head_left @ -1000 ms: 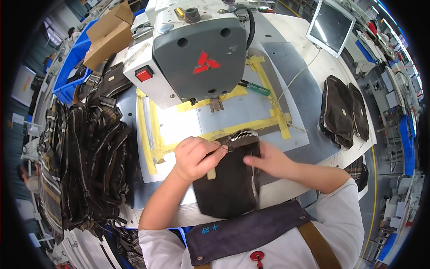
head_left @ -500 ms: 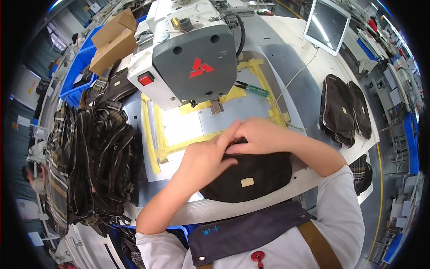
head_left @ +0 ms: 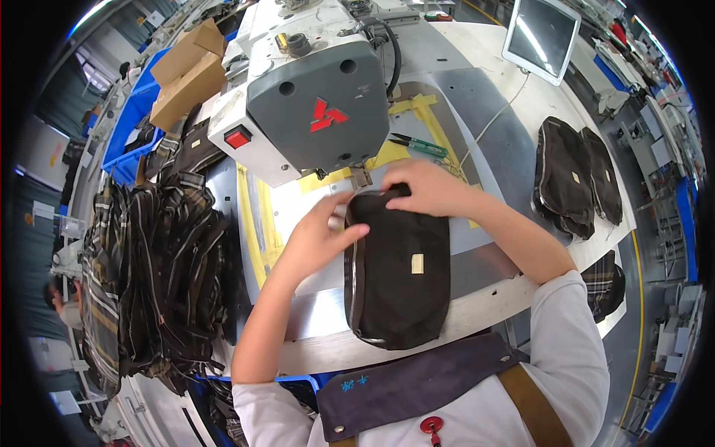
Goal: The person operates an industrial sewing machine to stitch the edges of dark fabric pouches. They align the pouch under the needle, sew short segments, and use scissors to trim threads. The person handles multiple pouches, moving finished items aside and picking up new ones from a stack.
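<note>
A dark brown fabric pouch (head_left: pixel 398 272) with a small cream label lies on the metal work plate (head_left: pixel 320 313) below the grey sewing machine head (head_left: pixel 313 104). My left hand (head_left: pixel 316 235) presses against the pouch's upper left edge with fingers bent. At the pouch's top edge, just under the machine's needle area, my right hand (head_left: pixel 432 186) grips the fabric. Yellow tape (head_left: pixel 257 223) frames the plate under the pouch.
A heap of plaid and dark bags (head_left: pixel 156 276) fills the left side. Finished dark pouches (head_left: pixel 573 175) lie stacked at the right. Green-handled snips (head_left: pixel 418 144) rest beside the machine. Cardboard boxes (head_left: pixel 186 71) and a blue bin (head_left: pixel 128 130) sit far left, a screen (head_left: pixel 541 33) far right.
The pouch has been turned from lying sideways to lying lengthwise toward me. Both hands have shifted up to its top end near the needle.
</note>
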Demonstrator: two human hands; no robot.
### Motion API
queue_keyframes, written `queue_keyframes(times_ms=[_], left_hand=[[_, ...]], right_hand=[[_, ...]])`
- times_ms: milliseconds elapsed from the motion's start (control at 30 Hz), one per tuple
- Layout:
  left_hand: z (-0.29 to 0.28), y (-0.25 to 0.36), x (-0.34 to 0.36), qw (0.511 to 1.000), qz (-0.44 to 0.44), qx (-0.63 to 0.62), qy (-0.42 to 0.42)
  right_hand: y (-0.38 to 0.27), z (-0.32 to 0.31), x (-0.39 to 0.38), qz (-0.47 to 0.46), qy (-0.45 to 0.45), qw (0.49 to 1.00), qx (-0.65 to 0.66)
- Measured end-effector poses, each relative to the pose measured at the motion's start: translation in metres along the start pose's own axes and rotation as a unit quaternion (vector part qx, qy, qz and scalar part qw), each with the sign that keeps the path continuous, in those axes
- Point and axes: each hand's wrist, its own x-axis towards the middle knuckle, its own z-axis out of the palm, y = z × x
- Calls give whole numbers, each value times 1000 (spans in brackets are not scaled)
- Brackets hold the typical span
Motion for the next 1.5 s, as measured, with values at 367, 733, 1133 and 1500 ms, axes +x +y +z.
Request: queue_keyframes(times_ms=[367, 733, 1133, 1500], left_hand=[[36, -17, 10, 987, 114, 98, 60], [37, -10, 9, 956, 230, 121, 133], [27, -21, 18, 991, -46, -121, 46], [26, -28, 19, 985, -54, -162, 21]], right_hand=[[-1, 9, 2, 197, -32, 923, 329], [-8, 35, 0, -3, 180, 983, 35], [-2, 39, 7, 81, 94, 964, 235], [-1, 38, 8, 22, 108, 979, 172]])
